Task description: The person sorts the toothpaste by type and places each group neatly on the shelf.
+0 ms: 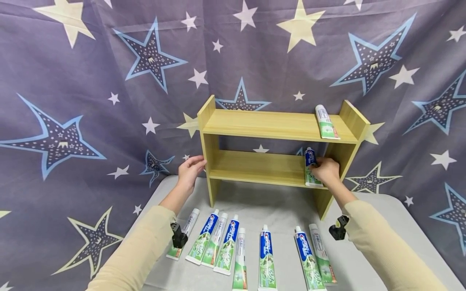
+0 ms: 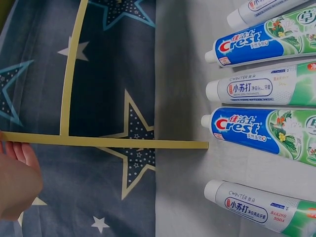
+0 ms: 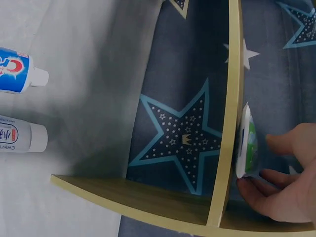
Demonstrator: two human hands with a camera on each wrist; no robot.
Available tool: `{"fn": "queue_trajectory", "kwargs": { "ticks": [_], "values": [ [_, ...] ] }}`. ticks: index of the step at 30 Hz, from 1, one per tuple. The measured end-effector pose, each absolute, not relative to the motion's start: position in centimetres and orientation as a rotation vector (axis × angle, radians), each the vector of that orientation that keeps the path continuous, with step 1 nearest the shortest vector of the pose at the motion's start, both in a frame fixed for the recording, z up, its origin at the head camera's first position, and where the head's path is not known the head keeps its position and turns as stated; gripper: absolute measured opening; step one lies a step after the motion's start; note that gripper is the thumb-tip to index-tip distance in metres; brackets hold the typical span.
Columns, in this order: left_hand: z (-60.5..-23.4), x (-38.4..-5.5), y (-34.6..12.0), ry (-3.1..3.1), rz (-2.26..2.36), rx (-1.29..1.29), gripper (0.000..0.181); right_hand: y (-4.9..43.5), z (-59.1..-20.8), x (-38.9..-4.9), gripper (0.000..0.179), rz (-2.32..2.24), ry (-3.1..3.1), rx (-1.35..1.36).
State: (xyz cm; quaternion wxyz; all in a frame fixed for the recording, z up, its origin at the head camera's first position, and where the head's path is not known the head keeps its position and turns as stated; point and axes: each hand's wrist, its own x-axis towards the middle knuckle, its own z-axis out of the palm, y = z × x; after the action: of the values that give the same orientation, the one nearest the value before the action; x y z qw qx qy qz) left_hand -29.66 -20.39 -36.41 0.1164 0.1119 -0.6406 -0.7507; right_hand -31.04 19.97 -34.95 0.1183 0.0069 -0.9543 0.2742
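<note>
My right hand point(image 1: 326, 170) is at a blue, white and green Crest toothpaste tube point(image 1: 310, 161) lying on the lower board of a wooden shelf point(image 1: 258, 165), near its right side panel. In the right wrist view, the fingertips are right at the side of the tube point(image 3: 248, 143), and the thumb stands apart from it. With fingers fairly straight, my left hand point(image 1: 191, 171) touches the outside of the shelf's left panel point(image 1: 208, 149). A white and green toothpaste tube point(image 1: 326, 121) lies on the top board, toward the right.
On the grey table point(image 1: 284, 214) before the shelf lie several toothpaste tubes, Crest ones point(image 1: 267, 258) among white and green ones point(image 1: 239, 258). Two lie close together at the right, including a white and green tube point(image 1: 322, 254). A star-patterned curtain point(image 1: 255, 52) hangs behind.
</note>
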Motion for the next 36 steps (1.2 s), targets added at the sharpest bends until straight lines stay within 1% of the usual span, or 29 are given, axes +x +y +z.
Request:
{"fn": "queue_trajectory", "kwargs": {
  "ticks": [5,11,19,26,36],
  "values": [
    [-36.5,-29.6,-20.3,-1.877,-2.192,0.329,0.033,19.7,-34.6,-29.8,0.048,0.905,-2.753,-0.014],
    [-36.4,-29.6,-20.3,-1.871,-2.203,0.325,0.034,19.6,-34.4,-27.5,0.052,0.982,-2.737,0.023],
    [-36.4,-29.5,-20.4,-1.858,-2.194,0.322,0.033,19.9,-35.5,-23.9,0.048,1.030,-2.666,0.094],
    [-36.5,-29.6,-20.2,-1.865,-2.204,0.320,0.032,21.1,-38.0,-21.0,0.042,1.056,-2.657,0.119],
    [-36.4,-29.5,-20.2,-1.862,-2.208,0.332,0.030,22.7,-43.7,-18.3,0.039,0.997,-2.715,0.083]
  ]
}}
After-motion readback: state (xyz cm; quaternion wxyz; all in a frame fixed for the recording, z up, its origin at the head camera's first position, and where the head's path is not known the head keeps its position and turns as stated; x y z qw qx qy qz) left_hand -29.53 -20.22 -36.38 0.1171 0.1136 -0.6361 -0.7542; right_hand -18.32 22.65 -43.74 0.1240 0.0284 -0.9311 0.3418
